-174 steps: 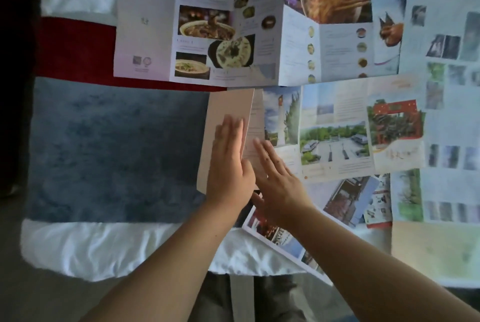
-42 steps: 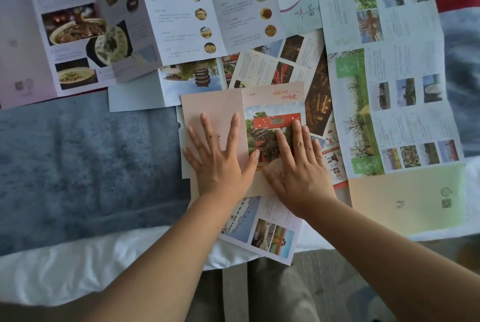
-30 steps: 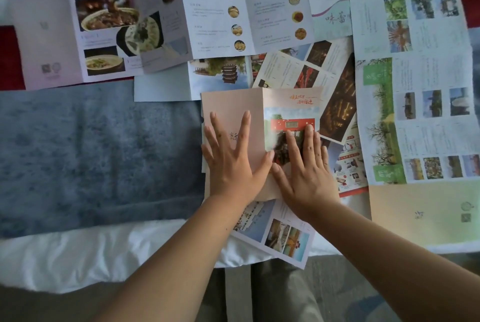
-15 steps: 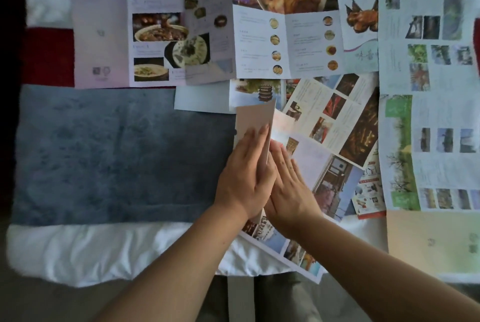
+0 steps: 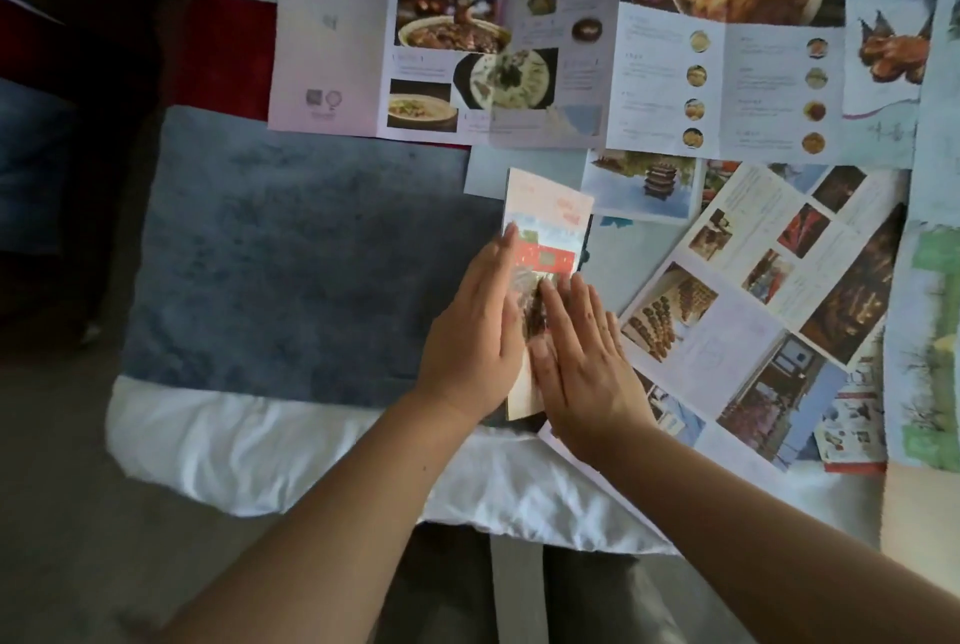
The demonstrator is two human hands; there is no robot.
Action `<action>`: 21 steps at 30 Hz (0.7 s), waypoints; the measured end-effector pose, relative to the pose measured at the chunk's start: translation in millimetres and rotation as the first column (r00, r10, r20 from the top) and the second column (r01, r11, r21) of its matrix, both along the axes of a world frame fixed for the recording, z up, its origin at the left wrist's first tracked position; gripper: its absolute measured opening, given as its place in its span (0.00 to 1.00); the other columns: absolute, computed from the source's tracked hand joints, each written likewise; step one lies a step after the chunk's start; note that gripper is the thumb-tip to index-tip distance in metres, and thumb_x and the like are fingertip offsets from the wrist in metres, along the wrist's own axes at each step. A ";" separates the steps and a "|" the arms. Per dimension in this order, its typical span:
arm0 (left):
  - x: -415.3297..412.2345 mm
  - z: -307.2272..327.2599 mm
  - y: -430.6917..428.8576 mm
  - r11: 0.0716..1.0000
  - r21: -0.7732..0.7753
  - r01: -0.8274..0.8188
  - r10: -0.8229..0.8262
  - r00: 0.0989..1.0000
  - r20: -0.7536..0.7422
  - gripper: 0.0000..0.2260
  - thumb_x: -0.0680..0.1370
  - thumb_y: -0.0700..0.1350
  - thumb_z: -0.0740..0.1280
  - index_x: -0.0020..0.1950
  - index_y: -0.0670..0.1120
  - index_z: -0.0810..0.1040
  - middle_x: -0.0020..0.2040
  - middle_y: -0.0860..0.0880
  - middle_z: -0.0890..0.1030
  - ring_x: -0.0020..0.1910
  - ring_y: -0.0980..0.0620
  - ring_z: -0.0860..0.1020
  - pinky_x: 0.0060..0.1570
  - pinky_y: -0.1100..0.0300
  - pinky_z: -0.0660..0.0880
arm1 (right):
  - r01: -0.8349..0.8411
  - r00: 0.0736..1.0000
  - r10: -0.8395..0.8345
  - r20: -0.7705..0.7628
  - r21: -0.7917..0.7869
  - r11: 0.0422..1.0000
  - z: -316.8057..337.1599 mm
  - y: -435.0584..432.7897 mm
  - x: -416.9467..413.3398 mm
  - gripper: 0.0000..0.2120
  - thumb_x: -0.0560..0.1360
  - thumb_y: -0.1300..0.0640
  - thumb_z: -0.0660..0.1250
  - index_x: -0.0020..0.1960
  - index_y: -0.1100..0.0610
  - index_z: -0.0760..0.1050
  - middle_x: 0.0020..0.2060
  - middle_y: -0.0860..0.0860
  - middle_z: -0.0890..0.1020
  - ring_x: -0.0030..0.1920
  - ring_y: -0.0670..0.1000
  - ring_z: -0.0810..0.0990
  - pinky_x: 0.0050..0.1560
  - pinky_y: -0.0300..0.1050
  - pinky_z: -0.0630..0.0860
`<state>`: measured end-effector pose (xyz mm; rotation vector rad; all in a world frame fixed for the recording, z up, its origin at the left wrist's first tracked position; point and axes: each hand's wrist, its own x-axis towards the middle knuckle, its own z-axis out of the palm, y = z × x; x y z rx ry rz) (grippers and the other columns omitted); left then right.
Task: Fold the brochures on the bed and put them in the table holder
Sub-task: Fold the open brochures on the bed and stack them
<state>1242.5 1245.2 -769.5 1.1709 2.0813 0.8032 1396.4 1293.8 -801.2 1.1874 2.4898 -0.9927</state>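
Note:
A folded brochure (image 5: 548,222), one panel wide with a pale pink top and a red building picture, lies on the bed by the blue blanket's right edge. My left hand (image 5: 475,331) lies flat along its left side, fingers straight. My right hand (image 5: 582,357) presses flat on its lower right part, fingers straight. Several unfolded brochures lie around it: a food menu (image 5: 519,45) at the top and a photo brochure (image 5: 753,305) to the right. The table holder is not in view.
A blue blanket (image 5: 311,269) covers the bed's left half, with a red band (image 5: 223,56) above it and white sheet (image 5: 260,446) at the front edge. A long green and white brochure (image 5: 930,331) lies at the far right. Dark floor lies left.
The pink brochure went from half open to folded down to one panel, its red-building cover now on top. Both hands have come together and lie flat on it.

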 end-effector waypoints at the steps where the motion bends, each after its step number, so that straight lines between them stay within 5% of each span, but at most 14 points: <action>1: -6.2 -3.7 -3.2 1.000 -0.010 -0.001 0.001 1.000 -0.024 0.26 0.84 0.47 0.54 0.82 0.51 0.56 0.82 0.48 0.59 0.77 0.52 0.64 0.61 0.78 0.62 | 0.002 1.000 -0.002 0.000 0.001 1.000 -2.1 -1.7 -3.3 0.29 0.85 0.38 0.37 0.83 0.44 0.35 0.82 0.49 0.36 0.81 0.49 0.32 0.80 0.52 0.38; 5: -24.1 -18.2 -11.8 0.998 -0.064 0.022 -0.028 0.995 -0.090 0.24 0.83 0.42 0.61 0.80 0.49 0.66 0.83 0.48 0.57 0.78 0.48 0.64 0.59 0.54 0.80 | -0.045 0.998 0.043 0.049 0.031 0.999 -9.2 -4.4 -12.2 0.31 0.84 0.36 0.38 0.83 0.44 0.35 0.82 0.52 0.34 0.81 0.51 0.32 0.80 0.53 0.38; 8: -29.4 -24.5 -14.1 0.989 -0.147 0.027 -0.047 0.989 -0.138 0.25 0.82 0.41 0.64 0.79 0.52 0.68 0.84 0.49 0.53 0.80 0.47 0.61 0.58 0.53 0.81 | -0.128 0.981 0.113 0.159 0.088 0.988 -12.3 -7.1 -14.9 0.35 0.82 0.32 0.36 0.83 0.47 0.36 0.81 0.55 0.32 0.80 0.55 0.30 0.80 0.55 0.38; 15: -7.7 -34.2 -6.2 0.955 -0.295 0.036 -0.089 0.982 -0.169 0.26 0.81 0.45 0.65 0.79 0.50 0.66 0.84 0.45 0.49 0.83 0.43 0.50 0.76 0.41 0.63 | -0.162 0.967 0.124 0.220 0.164 0.973 -19.0 -16.5 -19.2 0.36 0.83 0.36 0.46 0.84 0.52 0.40 0.80 0.62 0.33 0.80 0.63 0.31 0.80 0.62 0.42; 21: 1.5 -41.5 -7.2 0.962 -0.273 0.019 -0.077 0.976 -0.203 0.23 0.83 0.45 0.62 0.79 0.54 0.67 0.84 0.47 0.48 0.83 0.41 0.44 0.79 0.40 0.52 | -0.139 0.972 0.098 0.215 0.186 0.973 -22.2 -25.2 -30.2 0.38 0.82 0.36 0.49 0.84 0.52 0.37 0.81 0.62 0.38 0.80 0.60 0.31 0.80 0.59 0.38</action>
